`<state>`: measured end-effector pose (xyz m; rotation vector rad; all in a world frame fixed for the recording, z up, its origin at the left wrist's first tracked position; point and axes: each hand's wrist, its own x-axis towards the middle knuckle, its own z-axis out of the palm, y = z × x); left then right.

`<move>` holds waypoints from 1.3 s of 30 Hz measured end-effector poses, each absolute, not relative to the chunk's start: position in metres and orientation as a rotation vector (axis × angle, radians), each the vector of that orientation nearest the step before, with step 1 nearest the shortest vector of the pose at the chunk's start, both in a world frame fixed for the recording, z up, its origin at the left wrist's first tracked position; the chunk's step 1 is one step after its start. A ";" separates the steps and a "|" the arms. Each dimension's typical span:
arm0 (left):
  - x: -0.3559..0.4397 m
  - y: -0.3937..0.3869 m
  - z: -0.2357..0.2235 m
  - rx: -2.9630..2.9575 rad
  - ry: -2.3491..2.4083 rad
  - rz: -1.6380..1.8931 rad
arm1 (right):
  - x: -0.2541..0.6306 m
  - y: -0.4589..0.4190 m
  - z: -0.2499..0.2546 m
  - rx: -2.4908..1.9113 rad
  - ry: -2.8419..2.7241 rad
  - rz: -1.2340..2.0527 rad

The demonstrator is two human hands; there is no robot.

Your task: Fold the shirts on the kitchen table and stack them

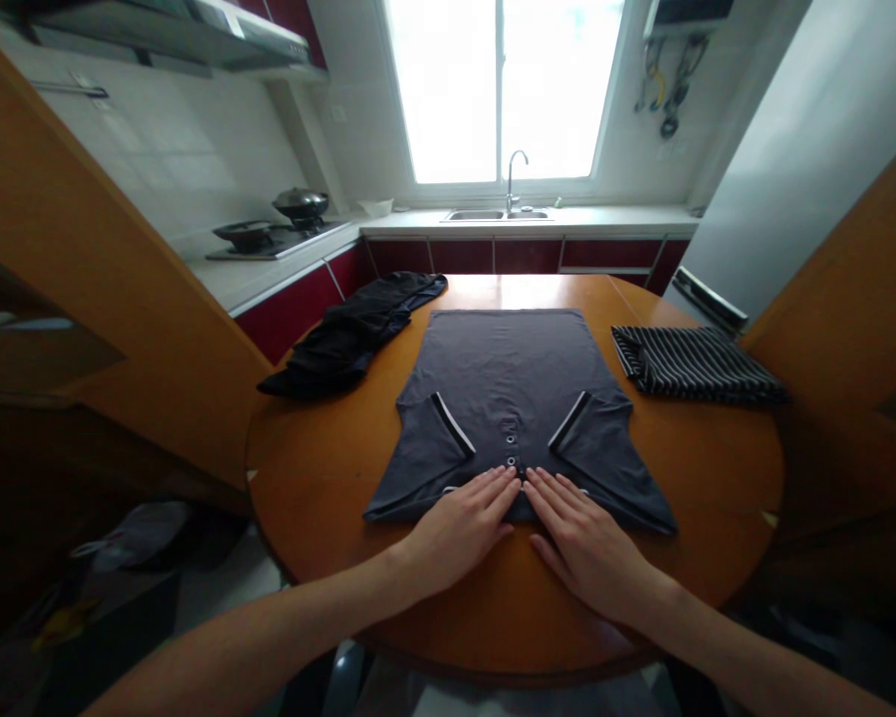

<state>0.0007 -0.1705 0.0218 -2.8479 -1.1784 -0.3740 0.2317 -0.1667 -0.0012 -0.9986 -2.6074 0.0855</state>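
A dark grey short-sleeved shirt lies front side up on the round wooden table, its collar end towards me. Both sleeves are folded inward over the chest, so their black-and-white cuffs slant on either side of the button placket. My left hand rests flat on the collar area, left of the middle, fingers stretched out. Beside it, my right hand lies flat on the right of the collar. The fingertips of both hands come close together just below the buttons, hiding most of the collar.
A crumpled black garment lies at the table's left. On the right is a folded black-and-white striped cloth. Beyond the table stand a counter with a sink, a stove with a lidded pot, and a fridge.
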 end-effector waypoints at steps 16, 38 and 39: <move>0.009 -0.163 0.025 -2.744 -1.021 -0.124 | 0.234 -0.145 -0.008 -0.851 -2.635 -0.085; -0.050 -0.168 0.033 -3.046 -1.228 -0.409 | 0.263 -0.145 0.007 -0.899 -2.567 0.063; -0.050 -0.167 0.034 -3.059 -1.265 -0.458 | 0.264 -0.144 0.008 -0.914 -2.556 0.110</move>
